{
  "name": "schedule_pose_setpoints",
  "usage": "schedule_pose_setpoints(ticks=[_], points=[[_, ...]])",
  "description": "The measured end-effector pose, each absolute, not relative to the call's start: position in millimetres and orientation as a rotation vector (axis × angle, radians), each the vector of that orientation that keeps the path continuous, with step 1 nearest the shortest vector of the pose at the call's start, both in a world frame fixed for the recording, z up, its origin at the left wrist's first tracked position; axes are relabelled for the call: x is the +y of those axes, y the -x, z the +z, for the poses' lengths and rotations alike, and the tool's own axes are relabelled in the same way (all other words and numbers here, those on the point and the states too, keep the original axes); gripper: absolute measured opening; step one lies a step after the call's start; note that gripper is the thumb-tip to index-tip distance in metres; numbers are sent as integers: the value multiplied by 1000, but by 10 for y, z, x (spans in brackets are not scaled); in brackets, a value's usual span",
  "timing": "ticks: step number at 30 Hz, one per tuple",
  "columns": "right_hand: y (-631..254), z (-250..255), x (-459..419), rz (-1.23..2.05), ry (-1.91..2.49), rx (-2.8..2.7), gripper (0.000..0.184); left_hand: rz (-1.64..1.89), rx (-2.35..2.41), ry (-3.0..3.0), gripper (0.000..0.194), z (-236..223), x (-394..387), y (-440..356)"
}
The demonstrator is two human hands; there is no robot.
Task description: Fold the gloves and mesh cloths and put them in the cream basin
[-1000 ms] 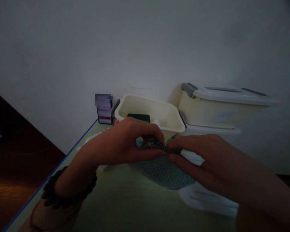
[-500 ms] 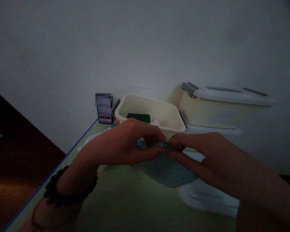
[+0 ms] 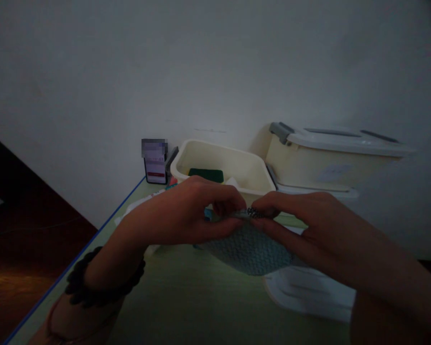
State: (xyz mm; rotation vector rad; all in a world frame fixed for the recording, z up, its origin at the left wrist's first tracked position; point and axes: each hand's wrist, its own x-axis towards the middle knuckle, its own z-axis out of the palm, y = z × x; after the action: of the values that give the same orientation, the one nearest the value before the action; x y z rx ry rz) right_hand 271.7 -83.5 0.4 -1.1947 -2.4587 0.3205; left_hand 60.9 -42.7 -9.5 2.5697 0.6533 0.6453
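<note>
My left hand (image 3: pixel 190 211) and my right hand (image 3: pixel 312 230) meet over the table, fingertips almost touching. Both pinch the top edge of a blue-green textured piece (image 3: pixel 251 251) that hangs below them, with a scale-like or knitted pattern. Its exact kind I cannot make out. Between the fingertips shows a short black-and-white speckled stretch (image 3: pixel 254 213) of that edge. Part of the piece is hidden behind my fingers. A small bright blue bit (image 3: pixel 208 214) shows behind my left thumb.
Behind my hands an open cream bin (image 3: pixel 222 148) holds a dark green item (image 3: pixel 206 175) and something white. A lidded cream box (image 3: pixel 309 165) stands right of it. A phone (image 3: pixel 155 167) leans on the wall. White lids (image 3: pixel 312 292) lie on the green table (image 3: pixel 187 297).
My right fingers have lifted slightly and shifted along the edge. More of the pale edge shows beside my left fingertips. My left hand has barely moved.
</note>
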Motion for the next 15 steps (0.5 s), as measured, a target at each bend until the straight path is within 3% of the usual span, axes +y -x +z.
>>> schedule_pose_setpoints(ticks=[7,15], points=[[-2963,111,-810,238,1243,-2340,15,482,754,-2570,15,-101,-440,-611],[-2949,67,-805,305,1281,-2315,10,523,782,-2658,9,-133,-454,-689]])
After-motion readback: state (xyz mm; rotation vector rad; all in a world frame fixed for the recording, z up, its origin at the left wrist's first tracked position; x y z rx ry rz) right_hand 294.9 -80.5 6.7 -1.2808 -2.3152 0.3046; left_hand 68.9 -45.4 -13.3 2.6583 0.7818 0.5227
